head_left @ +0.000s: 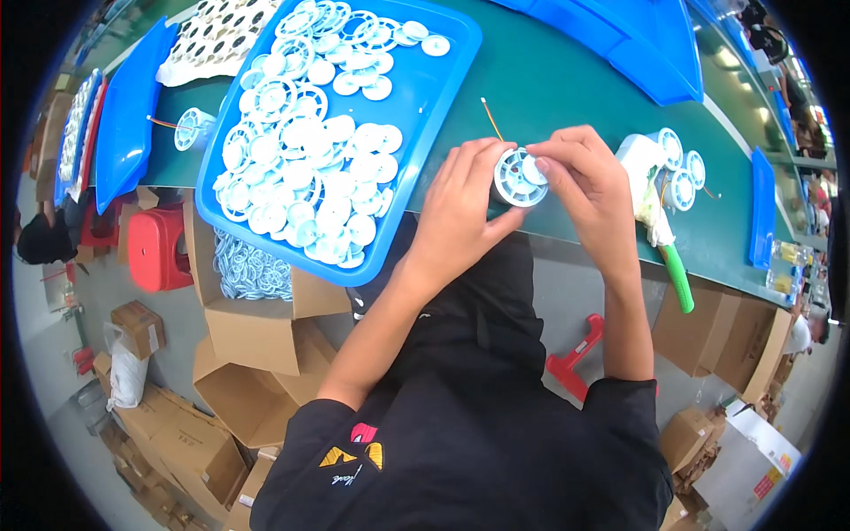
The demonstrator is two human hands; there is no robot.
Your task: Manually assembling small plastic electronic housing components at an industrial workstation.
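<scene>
My left hand [453, 208] is wrapped round a pale blue plastic motor housing [512, 188] with a spoked end face turned up. A thin orange wire [490, 117] sticks out beyond it. Between thumb and fingertips, my right hand [591, 190] pinches a small white disc [534, 170] against the housing's upper face; whether it is seated there I cannot tell. To the left, a blue tray [443, 102] holds many loose white discs and spoked rings [305, 133] in a heap. Several similar housings [682, 189] stand at the right, some with wires.
A green-handled tool [678, 281] pokes over the table's edge beside a white cloth [651, 212]. Another wired housing [190, 131] lies left of the tray. Blue bins [633, 49] stand far back. Below are open cartons [252, 341], a red stool [158, 250] and a red object [575, 358].
</scene>
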